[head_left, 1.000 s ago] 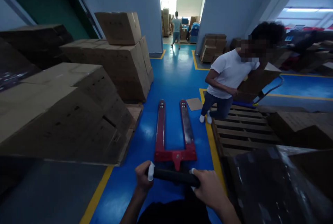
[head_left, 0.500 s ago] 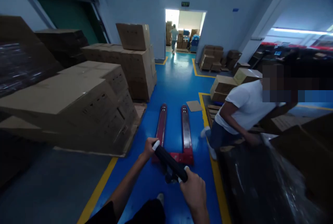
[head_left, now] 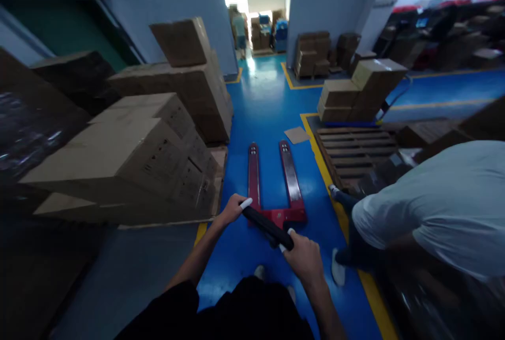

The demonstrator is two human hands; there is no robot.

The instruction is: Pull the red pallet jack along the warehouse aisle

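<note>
While both hands grip it, item one: black handle bar (head_left: 267, 227), left hand (head_left: 232, 208) and right hand (head_left: 304, 256) clenched around opposite ends; red pallet jack (head_left: 276, 187) ahead of me on blue floor (head_left: 264, 113), cardboard boxes (head_left: 130, 156) left.

The person wears dark, almost black clothing, which fills the near bottom edge of the view as a broad dark shape. A short black sleeve (head_left: 179, 298) ends above the left elbow, and both forearms are bare from there down. The left hand (head_left: 232, 207) and right hand (head_left: 303, 256) are bare apart from white wraps, like tape or finger cots, on single fingers: one on the left (head_left: 245, 203) and one on the right (head_left: 289, 232). A light-coloured shoe (head_left: 259, 271) shows on the blue floor (head_left: 268, 103) between the arms.
</note>
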